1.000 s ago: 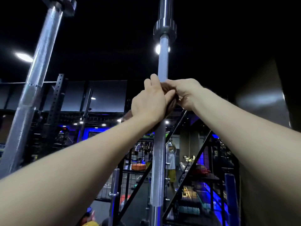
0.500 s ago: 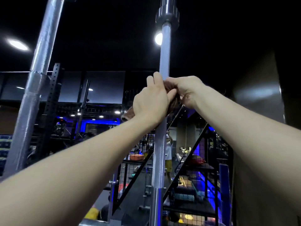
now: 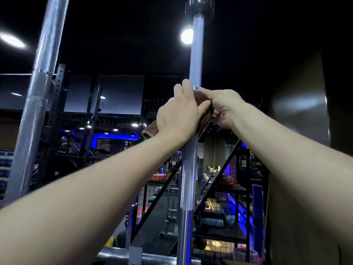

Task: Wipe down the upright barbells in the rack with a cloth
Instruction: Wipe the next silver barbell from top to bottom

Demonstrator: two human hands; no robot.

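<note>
So, both wrapped around the middle upright barbell [image 3: 195, 60]: left hand [image 3: 178, 115] and right hand [image 3: 224, 108] gripping the brown cloth [image 3: 150, 130] against the knurled shaft. Second barbell [image 3: 40, 83] standing off left.

Ceiling: black and unlit, with a bright round white ceiling lamp [image 3: 186, 36] near the top centre and an oval white ceiling light [image 3: 12, 40] at far left.
Rear wall: row of pale grey rectangular panels [image 3: 118, 94] above a band of small recessed spotlights [image 3: 134, 124].
Accent lighting: blue LED strip glow [image 3: 116, 136] along the far back.
Left side: tall black perforated steel upright [image 3: 57, 96].
Lower area: black wire-mesh shelving with diagonal braces [image 3: 219, 203], holding blurred coloured items.
Floor: dark grey gym flooring [image 3: 162, 213].
Right side: dark brown glossy wall panel [image 3: 298, 104] with a soft reflection.
</note>
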